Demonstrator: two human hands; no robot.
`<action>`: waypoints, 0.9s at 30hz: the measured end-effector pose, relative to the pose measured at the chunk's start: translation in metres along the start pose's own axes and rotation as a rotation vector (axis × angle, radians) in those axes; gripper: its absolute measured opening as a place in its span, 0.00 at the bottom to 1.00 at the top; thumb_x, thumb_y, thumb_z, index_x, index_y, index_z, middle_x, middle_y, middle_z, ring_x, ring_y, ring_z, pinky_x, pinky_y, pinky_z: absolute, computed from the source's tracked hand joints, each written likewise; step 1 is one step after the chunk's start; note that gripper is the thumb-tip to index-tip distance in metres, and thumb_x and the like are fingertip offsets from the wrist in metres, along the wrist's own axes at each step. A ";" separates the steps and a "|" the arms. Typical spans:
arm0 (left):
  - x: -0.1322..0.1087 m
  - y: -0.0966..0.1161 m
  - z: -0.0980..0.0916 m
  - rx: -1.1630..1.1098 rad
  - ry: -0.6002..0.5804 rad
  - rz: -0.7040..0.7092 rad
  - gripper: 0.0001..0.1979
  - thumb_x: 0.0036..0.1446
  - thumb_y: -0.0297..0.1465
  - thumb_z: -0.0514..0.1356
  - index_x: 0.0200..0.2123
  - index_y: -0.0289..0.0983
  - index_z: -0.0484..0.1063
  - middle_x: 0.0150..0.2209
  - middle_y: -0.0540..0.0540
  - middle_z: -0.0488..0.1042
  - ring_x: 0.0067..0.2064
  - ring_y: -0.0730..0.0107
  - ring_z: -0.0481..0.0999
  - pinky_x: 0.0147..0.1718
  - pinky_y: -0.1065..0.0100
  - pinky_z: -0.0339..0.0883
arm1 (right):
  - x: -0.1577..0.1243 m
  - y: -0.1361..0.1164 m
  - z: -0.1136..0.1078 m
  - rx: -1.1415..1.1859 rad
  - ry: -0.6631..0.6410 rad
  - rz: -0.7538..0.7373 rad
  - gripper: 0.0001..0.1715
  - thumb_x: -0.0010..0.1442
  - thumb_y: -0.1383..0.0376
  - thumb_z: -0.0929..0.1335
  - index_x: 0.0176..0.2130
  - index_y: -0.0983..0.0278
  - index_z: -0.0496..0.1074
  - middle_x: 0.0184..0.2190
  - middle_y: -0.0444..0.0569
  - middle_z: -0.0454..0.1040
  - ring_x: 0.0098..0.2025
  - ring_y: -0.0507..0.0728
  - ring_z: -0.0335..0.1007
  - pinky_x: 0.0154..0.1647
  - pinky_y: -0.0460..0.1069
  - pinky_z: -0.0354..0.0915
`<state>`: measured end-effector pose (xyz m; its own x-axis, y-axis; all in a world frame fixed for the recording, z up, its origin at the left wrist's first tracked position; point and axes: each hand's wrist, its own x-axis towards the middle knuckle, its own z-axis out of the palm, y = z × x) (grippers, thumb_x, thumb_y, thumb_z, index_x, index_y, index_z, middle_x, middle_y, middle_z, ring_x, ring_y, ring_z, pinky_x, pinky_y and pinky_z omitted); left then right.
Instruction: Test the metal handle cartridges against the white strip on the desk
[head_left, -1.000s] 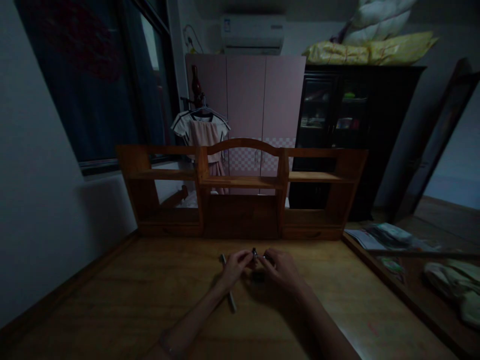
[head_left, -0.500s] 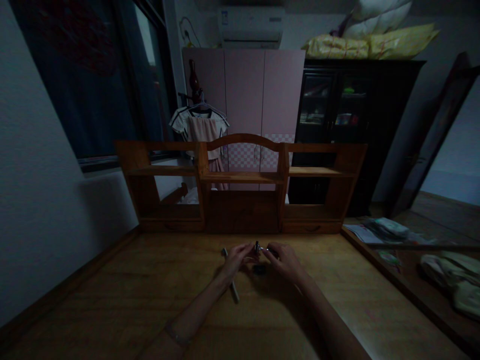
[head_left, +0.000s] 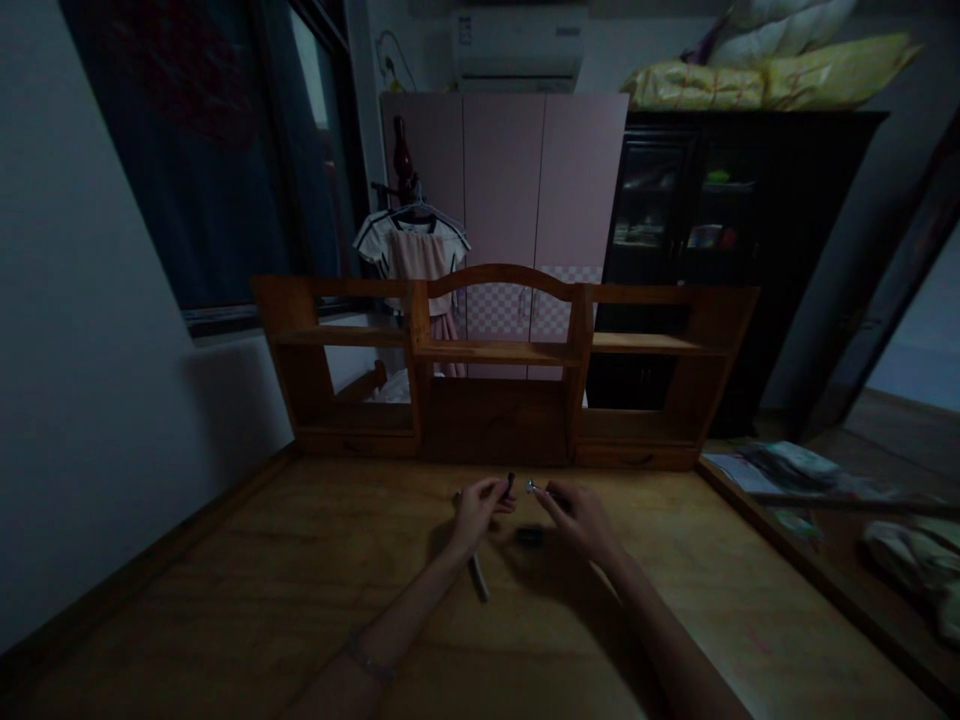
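Observation:
Over the wooden desk (head_left: 315, 600), my left hand (head_left: 474, 515) pinches a small dark piece (head_left: 511, 484) between thumb and fingertips. My right hand (head_left: 581, 520) is closed on a small tool with a shiny metal head (head_left: 532, 487); its dark handle runs back into the fingers. A narrow gap separates the metal head from the dark piece. Below and between my hands, a small black object (head_left: 529, 537) lies on the desk. A thin grey stick (head_left: 478, 578) lies partly hidden under my left hand and wrist. Dim light hides finer detail.
A wooden shelf unit (head_left: 495, 352) stands along the desk's far edge. The wall (head_left: 112, 480) borders the left side. Beyond a raised right edge (head_left: 810, 575) lie papers, plastic bags (head_left: 806, 462) and cloth (head_left: 911, 570) on a lower surface.
The small dark piece and the shiny metal head, close together before, are now apart, with my right hand drawn slightly right. The whole view has shifted a little.

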<state>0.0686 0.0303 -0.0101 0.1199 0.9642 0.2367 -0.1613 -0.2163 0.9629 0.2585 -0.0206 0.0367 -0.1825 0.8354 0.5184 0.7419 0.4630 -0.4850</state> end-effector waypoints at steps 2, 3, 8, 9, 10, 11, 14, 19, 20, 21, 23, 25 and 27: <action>0.000 0.000 -0.001 0.036 0.015 -0.015 0.22 0.51 0.47 0.61 0.36 0.31 0.72 0.29 0.40 0.78 0.29 0.64 0.78 0.30 0.66 0.72 | -0.001 0.001 -0.001 -0.046 0.066 0.018 0.27 0.63 0.49 0.57 0.27 0.64 0.70 0.20 0.47 0.70 0.23 0.52 0.64 0.25 0.46 0.51; -0.001 0.000 0.000 0.051 0.002 -0.021 0.21 0.51 0.46 0.61 0.37 0.31 0.72 0.30 0.40 0.78 0.30 0.63 0.79 0.31 0.66 0.72 | -0.001 0.002 -0.001 -0.072 0.098 0.032 0.26 0.63 0.49 0.57 0.28 0.64 0.70 0.20 0.47 0.70 0.22 0.52 0.64 0.25 0.46 0.51; -0.018 0.012 0.013 0.350 -0.125 0.093 0.13 0.55 0.40 0.59 0.34 0.36 0.72 0.33 0.43 0.79 0.37 0.60 0.79 0.39 0.63 0.70 | -0.001 0.010 0.003 -0.194 0.263 0.149 0.26 0.64 0.49 0.57 0.29 0.63 0.70 0.22 0.48 0.72 0.24 0.52 0.66 0.25 0.46 0.49; -0.023 0.016 0.016 0.457 -0.168 0.154 0.11 0.56 0.39 0.58 0.34 0.37 0.73 0.35 0.44 0.79 0.40 0.60 0.78 0.42 0.62 0.69 | -0.001 0.012 0.003 -0.207 0.286 0.164 0.27 0.65 0.49 0.56 0.30 0.63 0.70 0.23 0.48 0.72 0.24 0.52 0.66 0.25 0.46 0.49; -0.027 0.021 0.018 0.550 -0.222 0.229 0.09 0.57 0.37 0.57 0.34 0.38 0.73 0.39 0.44 0.78 0.45 0.59 0.76 0.46 0.61 0.67 | 0.000 0.013 0.003 -0.217 0.305 0.175 0.27 0.65 0.49 0.56 0.30 0.63 0.70 0.23 0.49 0.73 0.24 0.52 0.66 0.26 0.46 0.49; -0.031 0.026 0.019 0.624 -0.274 0.315 0.08 0.57 0.35 0.57 0.34 0.39 0.74 0.43 0.45 0.77 0.50 0.59 0.73 0.51 0.60 0.63 | 0.000 0.014 0.002 -0.226 0.321 0.183 0.28 0.65 0.49 0.55 0.30 0.64 0.70 0.24 0.49 0.73 0.24 0.52 0.66 0.26 0.46 0.49; -0.035 0.037 0.016 0.797 -0.437 0.546 0.04 0.56 0.29 0.59 0.32 0.39 0.74 0.55 0.45 0.69 0.62 0.59 0.59 0.61 0.54 0.49 | 0.000 0.016 -0.002 -0.246 0.347 0.201 0.29 0.65 0.49 0.55 0.30 0.64 0.71 0.23 0.50 0.73 0.24 0.52 0.66 0.25 0.46 0.48; -0.032 0.035 0.009 0.888 -0.512 0.624 0.03 0.53 0.26 0.60 0.30 0.38 0.74 0.55 0.45 0.67 0.63 0.59 0.54 0.62 0.50 0.43 | 0.000 0.014 -0.006 -0.268 0.341 0.184 0.28 0.65 0.49 0.56 0.30 0.64 0.71 0.23 0.50 0.73 0.24 0.52 0.67 0.25 0.46 0.47; -0.031 0.033 0.009 0.879 -0.500 0.620 0.03 0.53 0.26 0.61 0.30 0.38 0.74 0.54 0.45 0.68 0.63 0.59 0.55 0.62 0.50 0.43 | 0.000 0.014 -0.005 -0.265 0.336 0.176 0.28 0.65 0.49 0.56 0.30 0.64 0.71 0.23 0.50 0.73 0.24 0.52 0.67 0.25 0.46 0.47; -0.031 0.030 0.009 0.869 -0.490 0.615 0.02 0.53 0.26 0.61 0.29 0.38 0.74 0.53 0.44 0.68 0.62 0.59 0.55 0.62 0.50 0.44 | -0.001 0.013 -0.004 -0.259 0.327 0.169 0.28 0.65 0.50 0.56 0.30 0.64 0.71 0.23 0.50 0.74 0.24 0.52 0.67 0.25 0.46 0.47; -0.031 0.027 0.010 0.850 -0.475 0.598 0.02 0.52 0.26 0.62 0.29 0.38 0.74 0.51 0.44 0.68 0.62 0.59 0.55 0.61 0.52 0.46 | -0.002 0.012 -0.001 -0.239 0.303 0.162 0.27 0.65 0.50 0.56 0.31 0.64 0.71 0.24 0.50 0.74 0.25 0.52 0.68 0.25 0.46 0.48; -0.032 0.025 0.012 0.837 -0.470 0.579 0.02 0.52 0.26 0.62 0.29 0.38 0.74 0.49 0.43 0.68 0.61 0.58 0.56 0.59 0.54 0.50 | -0.003 0.011 0.001 -0.213 0.281 0.156 0.27 0.65 0.50 0.56 0.32 0.64 0.72 0.24 0.50 0.74 0.26 0.53 0.68 0.25 0.46 0.48; -0.033 0.023 0.013 0.833 -0.458 0.561 0.01 0.51 0.26 0.62 0.29 0.38 0.74 0.48 0.43 0.68 0.59 0.58 0.57 0.58 0.55 0.52 | -0.004 0.011 0.002 -0.196 0.264 0.149 0.27 0.65 0.49 0.56 0.33 0.64 0.72 0.25 0.50 0.74 0.26 0.53 0.69 0.26 0.46 0.49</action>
<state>0.0734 -0.0087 0.0061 0.6159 0.5857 0.5269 0.3835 -0.8071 0.4489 0.2654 -0.0179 0.0280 0.0909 0.7726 0.6283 0.8621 0.2549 -0.4380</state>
